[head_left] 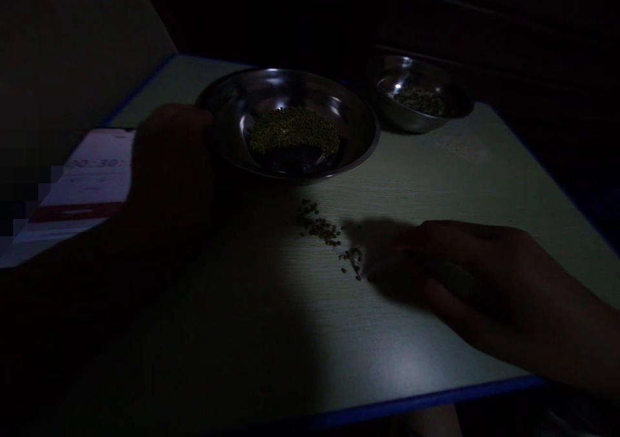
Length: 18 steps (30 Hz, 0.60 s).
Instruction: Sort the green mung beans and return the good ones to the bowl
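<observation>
The scene is very dark. My left hand (169, 159) rests against the left rim of a large steel bowl (358, 150) that holds a heap of small green beans (294, 130). My right hand (465, 269) lies on the pale table (436, 172), its fingertips at the right end of a small scatter of loose green beans (324, 230). The fingers are extended and low over the tabletop; whether they pinch a bean is too dark to tell.
A smaller steel bowl (450, 111) with some green beans (420, 100) stands at the back right. A lit phone screen (82, 192) lies at the left. The table has a blue edge (426, 401) in front.
</observation>
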{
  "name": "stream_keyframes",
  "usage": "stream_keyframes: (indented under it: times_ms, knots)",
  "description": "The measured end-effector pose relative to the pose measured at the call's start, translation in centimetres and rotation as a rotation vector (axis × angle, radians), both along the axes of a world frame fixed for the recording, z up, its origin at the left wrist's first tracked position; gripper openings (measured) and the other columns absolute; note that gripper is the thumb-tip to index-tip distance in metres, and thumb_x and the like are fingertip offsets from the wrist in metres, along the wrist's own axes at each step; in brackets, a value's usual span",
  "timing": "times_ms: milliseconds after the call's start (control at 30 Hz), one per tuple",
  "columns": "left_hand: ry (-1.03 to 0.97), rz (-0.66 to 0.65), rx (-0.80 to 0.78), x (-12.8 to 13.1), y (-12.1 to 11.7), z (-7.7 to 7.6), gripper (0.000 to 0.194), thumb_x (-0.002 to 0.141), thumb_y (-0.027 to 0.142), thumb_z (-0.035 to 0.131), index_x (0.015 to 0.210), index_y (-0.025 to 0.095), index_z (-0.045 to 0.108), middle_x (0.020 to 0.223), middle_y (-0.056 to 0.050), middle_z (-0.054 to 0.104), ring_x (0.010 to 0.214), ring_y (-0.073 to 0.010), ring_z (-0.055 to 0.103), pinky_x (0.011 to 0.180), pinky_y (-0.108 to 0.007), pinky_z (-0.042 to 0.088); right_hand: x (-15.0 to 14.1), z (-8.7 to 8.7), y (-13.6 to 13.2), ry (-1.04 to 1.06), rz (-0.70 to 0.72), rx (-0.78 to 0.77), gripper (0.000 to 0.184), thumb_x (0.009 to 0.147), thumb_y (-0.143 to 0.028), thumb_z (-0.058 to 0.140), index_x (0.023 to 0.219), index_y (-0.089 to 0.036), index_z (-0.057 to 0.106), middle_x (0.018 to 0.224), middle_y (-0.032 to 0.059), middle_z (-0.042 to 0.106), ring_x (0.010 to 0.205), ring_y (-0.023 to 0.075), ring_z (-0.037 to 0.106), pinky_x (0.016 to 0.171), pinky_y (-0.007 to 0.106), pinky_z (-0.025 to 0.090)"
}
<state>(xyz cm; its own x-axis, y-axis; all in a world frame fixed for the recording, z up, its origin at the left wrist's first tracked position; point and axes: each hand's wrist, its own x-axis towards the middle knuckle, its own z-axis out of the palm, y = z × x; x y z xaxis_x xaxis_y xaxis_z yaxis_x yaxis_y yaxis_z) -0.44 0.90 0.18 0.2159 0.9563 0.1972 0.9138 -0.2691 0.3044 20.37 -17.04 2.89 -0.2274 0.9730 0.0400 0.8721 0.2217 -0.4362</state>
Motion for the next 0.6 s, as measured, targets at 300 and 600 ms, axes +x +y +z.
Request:
stream_keyframes:
  times_ms: [300, 600]
  knots:
    - [0.075, 0.038, -0.026, -0.16, 0.69, 0.06, 0.057, 0.084, 0.028, 0.012, 0.104, 0.007, 0.061, 0.11, -0.011, 0.059, 0.117, -0.0318, 0.054, 0.099, -0.047, 0.042, -0.3, -0.05, 0.08, 0.089, -0.066, 0.03, 0.024, 0.085, -0.014, 0.055, 0.106, -0.023, 0.061, 0.091, -0.0033, 0.072, 0.075, 0.0085, 0.068, 0.066, 0.017, 0.051]
    - [0.009, 0.086, -0.022, 0.3, 0.4, 0.28, 0.054, 0.083, 0.024, 0.019, 0.107, 0.005, 0.063, 0.119, -0.017, 0.061, 0.117, -0.0305, 0.055, 0.103, -0.043, 0.041, -0.76, -0.24, 0.01, 0.088, -0.021, 0.007, 0.031, 0.085, -0.01, 0.053, 0.113, -0.021, 0.06, 0.098, -0.0002, 0.073, 0.081, 0.0106, 0.069, 0.066, 0.017, 0.052]
